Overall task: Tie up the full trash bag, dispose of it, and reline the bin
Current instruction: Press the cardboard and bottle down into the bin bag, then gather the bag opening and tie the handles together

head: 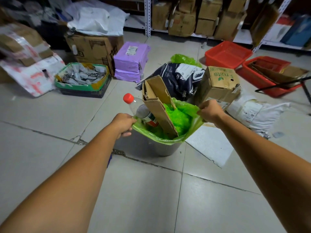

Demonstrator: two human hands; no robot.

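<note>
Hands are gripping opposite rim edges of the translucent green plastic trash bag [170, 140]. We are clamping left hand [122, 124] and right hand [210, 110] on it, over the grey bin [151, 148].

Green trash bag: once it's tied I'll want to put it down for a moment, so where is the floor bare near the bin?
Bare tiles lie left of the grey bin, between it and the green-rimmed crate, and in front, under both forearms. Behind the bin it is crowded: dark printed bag, fruits box, purple parcels. To its right lie a white sheet and white sacks.

Bare floor [151, 199] lies open before the bin [151, 148]; cardboard [159, 105] and a bottle [134, 106] jut above its rim.
</note>
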